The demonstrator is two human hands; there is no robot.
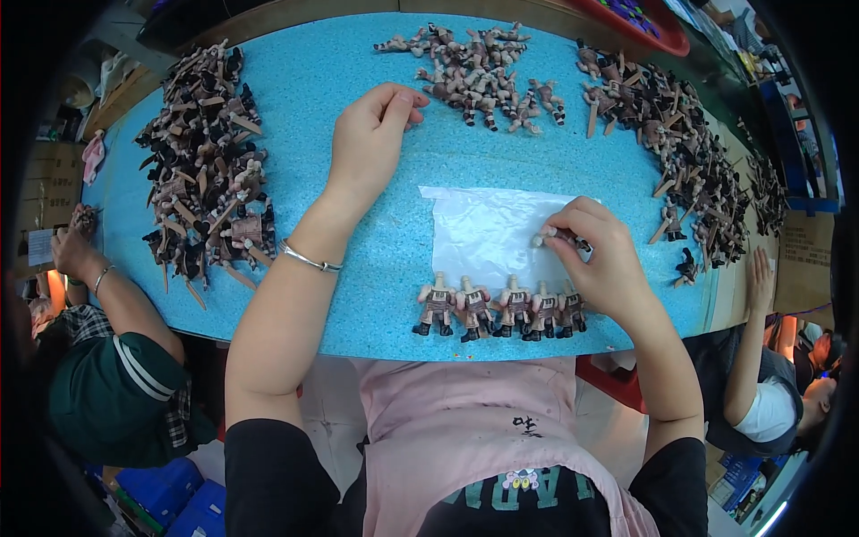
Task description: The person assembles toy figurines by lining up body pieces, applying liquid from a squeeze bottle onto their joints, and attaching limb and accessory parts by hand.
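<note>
**Figures lined up at the near edge of a blue table**

While the right hand (601, 259) pinches a small toy figure (548, 238) between thumb and fingertips over a clear plastic sheet (483, 228), the left hand (371, 134) reaches farther across the table, its fingers curled together and its fingertips close to the far heap of figures (479, 76); whether it grips anything cannot be told. The pinched figure sits just right of the sheet's middle, above a row of five standing figures (501, 309) at the near edge of the blue table (385, 268), just left of the right hand. A silver bracelet (309, 259) circles the left wrist. A large pile of figures (210, 170) lies at the left, another pile (680, 143) at the right. Another person's hand (76, 242) rests at the left edge, and a co-worker's arm (752, 331) reaches up at the right.
</note>
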